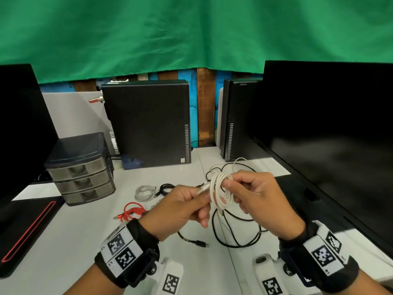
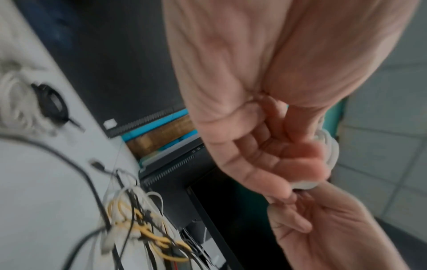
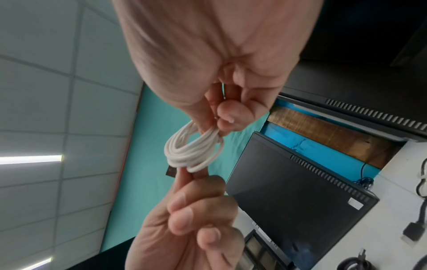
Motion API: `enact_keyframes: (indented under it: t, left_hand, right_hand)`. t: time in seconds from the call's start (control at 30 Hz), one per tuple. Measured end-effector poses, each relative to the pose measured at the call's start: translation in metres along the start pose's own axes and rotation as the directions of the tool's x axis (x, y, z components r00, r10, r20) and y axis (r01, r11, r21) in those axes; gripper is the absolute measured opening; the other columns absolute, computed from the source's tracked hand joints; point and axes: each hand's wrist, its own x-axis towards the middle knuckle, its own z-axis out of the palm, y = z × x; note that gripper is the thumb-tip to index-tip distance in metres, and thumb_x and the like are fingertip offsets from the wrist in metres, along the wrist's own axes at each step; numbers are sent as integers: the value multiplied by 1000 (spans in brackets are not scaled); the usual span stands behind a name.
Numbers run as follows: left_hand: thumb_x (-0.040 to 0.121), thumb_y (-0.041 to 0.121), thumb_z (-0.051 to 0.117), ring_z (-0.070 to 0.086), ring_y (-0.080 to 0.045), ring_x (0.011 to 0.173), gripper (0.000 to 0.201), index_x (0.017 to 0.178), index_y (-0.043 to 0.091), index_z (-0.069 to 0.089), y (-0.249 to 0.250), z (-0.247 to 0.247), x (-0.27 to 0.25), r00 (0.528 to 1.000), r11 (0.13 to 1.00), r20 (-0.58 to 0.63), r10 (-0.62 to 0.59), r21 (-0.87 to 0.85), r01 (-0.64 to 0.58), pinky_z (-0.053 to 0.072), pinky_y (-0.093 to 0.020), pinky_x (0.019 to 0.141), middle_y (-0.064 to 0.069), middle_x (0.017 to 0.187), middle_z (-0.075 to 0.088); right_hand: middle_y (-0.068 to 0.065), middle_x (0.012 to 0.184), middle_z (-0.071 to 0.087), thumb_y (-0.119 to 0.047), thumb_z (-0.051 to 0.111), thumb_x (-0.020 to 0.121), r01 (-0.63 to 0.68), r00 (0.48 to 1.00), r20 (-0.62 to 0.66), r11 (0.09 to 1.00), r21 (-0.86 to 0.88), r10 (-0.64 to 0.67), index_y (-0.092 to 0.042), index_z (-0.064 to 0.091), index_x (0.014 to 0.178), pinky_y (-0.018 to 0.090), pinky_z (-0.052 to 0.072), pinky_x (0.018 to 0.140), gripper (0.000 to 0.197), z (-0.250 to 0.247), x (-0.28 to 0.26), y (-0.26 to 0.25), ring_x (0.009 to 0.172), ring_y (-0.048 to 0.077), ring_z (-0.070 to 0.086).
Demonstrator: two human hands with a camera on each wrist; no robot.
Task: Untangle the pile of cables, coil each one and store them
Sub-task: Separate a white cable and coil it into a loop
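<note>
A white cable coil (image 1: 220, 193) hangs in the air above the desk, between my two hands. My right hand (image 1: 231, 189) pinches the coil's loops at one side; in the right wrist view the coil (image 3: 194, 151) hangs below its fingertips (image 3: 227, 114). My left hand (image 1: 202, 198) pinches the cable's loose plug end (image 3: 170, 171) against the coil. Below lies a tangle of black cables (image 1: 234, 228), seen with white and yellow strands in the left wrist view (image 2: 138, 228). Three coiled cables lie to the left: a grey-white one (image 1: 145, 192), a black one (image 1: 167, 188), a red one (image 1: 133, 210).
A small three-drawer unit (image 1: 80, 169) stands at the left of the white desk (image 1: 63, 241). Two black computer towers (image 1: 148, 124) stand at the back. A dark monitor (image 1: 329, 135) fills the right side, another screen the far left.
</note>
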Motion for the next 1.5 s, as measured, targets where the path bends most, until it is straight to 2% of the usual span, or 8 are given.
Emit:
enact_keyframes:
  t: [0.13, 0.3, 0.4, 0.63, 0.83, 1.07, 1.13, 1.5]
  left_hand:
    - [90, 31, 67, 59, -19, 55, 26, 95, 8, 77, 5, -4, -1, 997, 972, -37, 63, 227, -53, 54, -28, 59, -19, 74, 66]
    - [96, 35, 64, 70, -8, 61, 8, 98, 39, 69, -1, -3, -4, 992, 778, -57, 116, 626, -55, 59, -31, 68, 10, 86, 74]
    - [96, 38, 63, 69, -4, 58, 13, 100, 29, 73, -10, 2, -4, 984, 657, 21, 178, 742, -135, 49, -18, 62, 7, 80, 73]
    - [92, 28, 71, 73, -23, 67, 20, 83, 10, 76, -14, 11, -1, 991, 895, -33, 133, 433, -106, 58, -48, 75, -1, 78, 73]
    - [104, 30, 44, 70, -17, 86, 34, 116, 11, 69, -13, 5, 2, 987, 918, -31, 155, 373, -133, 58, -34, 78, -3, 102, 70]
    - [95, 25, 56, 64, -39, 116, 39, 119, -6, 57, -18, 7, 7, 984, 928, -179, 6, -364, -72, 54, -46, 98, -22, 124, 67]
    - [94, 22, 65, 68, -36, 111, 42, 118, -10, 54, -19, 12, 6, 987, 951, -162, 20, -302, -69, 56, -39, 92, -22, 119, 69]
    - [99, 11, 55, 76, -29, 89, 21, 116, 10, 67, -13, 12, 5, 969, 999, -245, 41, -18, -47, 61, -29, 75, -8, 102, 77]
  right_hand:
    - [-6, 54, 58, -9, 64, 95, -16, 999, 28, 999, -31, 17, -9, 78, 89, 13, 38, 49, 15, 15, -6, 5, 47, 3, 46]
    - [9, 53, 56, -13, 65, 95, -113, 991, -69, 993, 44, 116, -6, 75, 82, 23, 41, 42, 18, 17, -5, 7, 43, 17, 47]
    - [12, 54, 55, -13, 65, 95, -142, 987, -69, 989, 33, 144, -5, 75, 81, 23, 42, 41, 19, 16, -4, 7, 42, 15, 48]
    - [8, 56, 56, -12, 62, 97, -174, 985, 7, 984, 29, 174, 5, 69, 80, 22, 38, 42, 26, 11, -3, 13, 46, 13, 48]
    - [5, 56, 55, -11, 63, 96, -154, 987, -23, 981, 117, 158, -3, 73, 80, 19, 36, 44, 21, 10, -3, 12, 48, 12, 45]
    - [-5, 55, 63, -13, 67, 94, -60, 956, -286, 997, 52, 72, -7, 75, 74, 26, 43, 52, 23, 21, -3, 24, 48, 13, 52]
    - [5, 65, 72, -12, 68, 93, -43, 938, -343, 999, 33, 52, -11, 78, 74, 37, 52, 62, 21, 24, -5, 27, 63, 30, 64]
    - [6, 51, 53, -16, 71, 91, -181, 961, -196, 980, 87, 195, -2, 71, 71, 30, 37, 46, 25, 24, -4, 36, 48, 22, 42]
